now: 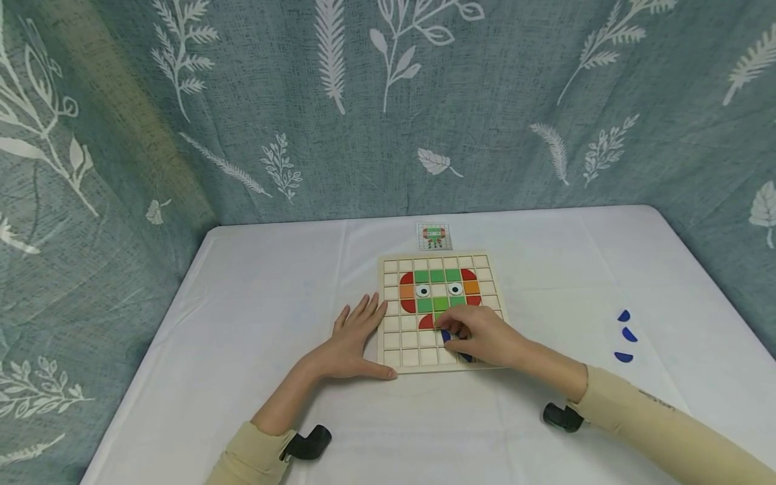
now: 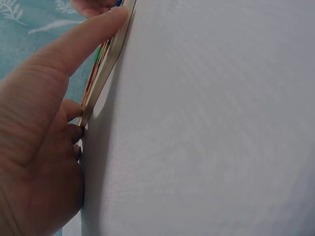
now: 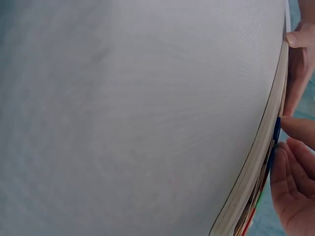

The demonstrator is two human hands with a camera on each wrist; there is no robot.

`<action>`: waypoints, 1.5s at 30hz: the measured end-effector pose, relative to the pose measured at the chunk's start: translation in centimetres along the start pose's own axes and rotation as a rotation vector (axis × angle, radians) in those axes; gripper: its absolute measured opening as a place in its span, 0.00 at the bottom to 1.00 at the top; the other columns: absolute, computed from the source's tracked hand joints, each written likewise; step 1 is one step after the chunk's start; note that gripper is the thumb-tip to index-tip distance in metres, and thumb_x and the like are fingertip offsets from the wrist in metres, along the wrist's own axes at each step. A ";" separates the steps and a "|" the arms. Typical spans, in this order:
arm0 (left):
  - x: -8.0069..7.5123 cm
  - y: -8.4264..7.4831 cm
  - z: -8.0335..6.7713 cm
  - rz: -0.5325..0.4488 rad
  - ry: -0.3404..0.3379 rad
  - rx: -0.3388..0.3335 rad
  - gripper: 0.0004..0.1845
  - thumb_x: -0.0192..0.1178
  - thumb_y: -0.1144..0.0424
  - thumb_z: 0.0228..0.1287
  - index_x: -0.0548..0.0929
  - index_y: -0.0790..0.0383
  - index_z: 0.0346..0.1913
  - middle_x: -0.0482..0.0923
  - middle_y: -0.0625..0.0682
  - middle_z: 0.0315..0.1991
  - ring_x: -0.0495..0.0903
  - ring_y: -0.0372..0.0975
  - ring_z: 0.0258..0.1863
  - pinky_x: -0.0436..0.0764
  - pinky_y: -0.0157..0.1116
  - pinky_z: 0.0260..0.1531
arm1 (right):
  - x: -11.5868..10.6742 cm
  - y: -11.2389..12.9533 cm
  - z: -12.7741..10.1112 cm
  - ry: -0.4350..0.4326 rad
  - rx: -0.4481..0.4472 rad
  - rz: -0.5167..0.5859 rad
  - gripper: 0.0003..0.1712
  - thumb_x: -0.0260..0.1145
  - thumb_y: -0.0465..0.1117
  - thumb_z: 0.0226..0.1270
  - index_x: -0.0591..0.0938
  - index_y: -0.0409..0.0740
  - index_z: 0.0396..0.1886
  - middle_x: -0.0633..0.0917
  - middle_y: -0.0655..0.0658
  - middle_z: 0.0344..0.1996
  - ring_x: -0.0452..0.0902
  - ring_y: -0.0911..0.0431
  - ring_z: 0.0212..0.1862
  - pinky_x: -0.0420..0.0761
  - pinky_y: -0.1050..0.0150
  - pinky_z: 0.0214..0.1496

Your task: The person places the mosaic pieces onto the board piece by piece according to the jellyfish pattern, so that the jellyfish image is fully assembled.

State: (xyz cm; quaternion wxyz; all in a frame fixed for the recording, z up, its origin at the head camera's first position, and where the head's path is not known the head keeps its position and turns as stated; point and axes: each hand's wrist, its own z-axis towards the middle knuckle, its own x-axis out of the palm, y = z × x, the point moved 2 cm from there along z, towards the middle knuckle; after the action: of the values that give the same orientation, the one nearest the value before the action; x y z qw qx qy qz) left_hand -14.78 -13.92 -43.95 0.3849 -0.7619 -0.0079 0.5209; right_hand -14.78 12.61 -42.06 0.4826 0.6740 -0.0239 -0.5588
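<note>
Head view: the right hand pinches a blue piece over the wooden grid board on the bench; the left hand, fingers straight, steadies the board's edge. Seating that piece squarely in its cell likely comes next.

Three cameras, one board seen from above and from both edges.

The head camera looked forward and down from above the white-clothed worktop, far enough to take in the square wooden grid board with coloured tiles, both forearms and the leaf-patterned teal curtain behind. The left wrist camera sat very close to the left hand, skimming the cloth and facing the board's near edge. The right wrist camera, equally close and low, faced the same board's edge beside the right hand. All three views shared the board and the cloth.
</note>
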 end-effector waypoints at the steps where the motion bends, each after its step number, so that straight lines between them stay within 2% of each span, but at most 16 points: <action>1: 0.0 0.0 0.0 0.001 0.000 0.000 0.65 0.72 0.37 0.46 0.45 0.62 0.78 0.33 0.55 0.79 0.29 0.46 0.76 0.30 0.54 0.69 | 0.0 0.0 0.0 -0.001 0.002 0.003 0.18 0.74 0.34 0.57 0.83 0.41 0.48 0.83 0.52 0.36 0.77 0.63 0.36 0.79 0.69 0.39; 10: 0.0 0.0 0.0 0.007 0.001 -0.008 0.65 0.72 0.37 0.46 0.45 0.62 0.78 0.33 0.56 0.79 0.29 0.46 0.76 0.30 0.54 0.69 | -0.1 0.0 0.1 0.004 -0.005 0.042 0.14 0.72 0.33 0.60 0.84 0.42 0.46 0.84 0.52 0.36 0.77 0.64 0.35 0.79 0.68 0.38; 15: 0.1 0.0 0.0 0.006 -0.001 -0.009 0.65 0.72 0.38 0.46 0.45 0.62 0.78 0.33 0.56 0.79 0.29 0.47 0.76 0.30 0.54 0.69 | -1.1 -0.2 -0.7 -0.027 0.052 0.044 0.13 0.71 0.35 0.62 0.84 0.43 0.47 0.84 0.53 0.37 0.77 0.62 0.38 0.81 0.67 0.41; 20: 0.2 -0.1 0.1 0.003 0.004 -0.009 0.65 0.72 0.37 0.46 0.44 0.62 0.78 0.33 0.55 0.79 0.28 0.46 0.76 0.30 0.54 0.69 | -4.1 -1.6 -3.7 -0.109 0.121 -0.022 0.11 0.70 0.37 0.64 0.85 0.44 0.46 0.85 0.52 0.40 0.78 0.61 0.39 0.81 0.66 0.41; 27: 0.1 0.0 0.2 -0.002 -0.001 -0.009 0.65 0.72 0.37 0.46 0.45 0.62 0.78 0.33 0.56 0.79 0.29 0.47 0.76 0.30 0.55 0.69 | -8.7 -5.0 -10.3 -0.261 0.204 -0.229 0.11 0.70 0.31 0.60 0.85 0.41 0.43 0.86 0.48 0.39 0.79 0.58 0.38 0.81 0.65 0.37; 30: 0.1 0.0 0.2 -0.006 -0.002 -0.004 0.65 0.72 0.37 0.46 0.45 0.63 0.78 0.33 0.56 0.78 0.29 0.47 0.76 0.30 0.55 0.69 | -10.2 -6.5 -13.2 -0.309 0.270 -0.293 0.11 0.71 0.31 0.59 0.85 0.39 0.43 0.85 0.46 0.37 0.79 0.56 0.36 0.80 0.65 0.33; 36: 0.1 0.0 0.2 -0.008 -0.001 0.002 0.65 0.72 0.38 0.46 0.45 0.63 0.78 0.33 0.56 0.78 0.29 0.47 0.76 0.30 0.55 0.69 | -12.2 -8.8 -17.0 -0.242 0.554 -0.312 0.18 0.71 0.38 0.60 0.80 0.28 0.43 0.81 0.42 0.31 0.76 0.49 0.34 0.77 0.60 0.30; 38: 0.1 0.0 0.2 -0.007 0.000 0.001 0.65 0.72 0.37 0.46 0.45 0.62 0.78 0.33 0.56 0.78 0.28 0.47 0.76 0.30 0.55 0.69 | -12.6 -9.2 -17.7 -0.216 0.613 -0.308 0.18 0.71 0.38 0.59 0.79 0.26 0.41 0.81 0.40 0.31 0.76 0.47 0.34 0.77 0.56 0.31; 42: 0.1 0.0 0.2 -0.006 0.002 -0.002 0.65 0.72 0.37 0.46 0.44 0.62 0.78 0.33 0.56 0.78 0.28 0.47 0.76 0.30 0.54 0.70 | -12.7 -9.5 -18.0 -0.193 0.613 -0.311 0.13 0.70 0.35 0.59 0.81 0.28 0.38 0.82 0.41 0.29 0.76 0.46 0.34 0.78 0.52 0.34; 45: 0.0 0.0 0.2 -0.010 0.002 -0.003 0.65 0.72 0.38 0.46 0.45 0.62 0.78 0.33 0.56 0.78 0.29 0.47 0.76 0.30 0.54 0.70 | -12.2 -9.4 -17.3 -0.197 0.549 -0.305 0.08 0.69 0.30 0.58 0.82 0.31 0.37 0.83 0.42 0.30 0.78 0.46 0.34 0.79 0.55 0.33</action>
State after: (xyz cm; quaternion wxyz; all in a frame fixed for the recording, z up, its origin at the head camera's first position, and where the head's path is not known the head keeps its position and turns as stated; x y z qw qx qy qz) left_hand -14.87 -13.78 -43.99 0.3863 -0.7630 -0.0119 0.5181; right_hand -10.70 35.42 -41.07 0.1892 0.7173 -0.1191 -0.6599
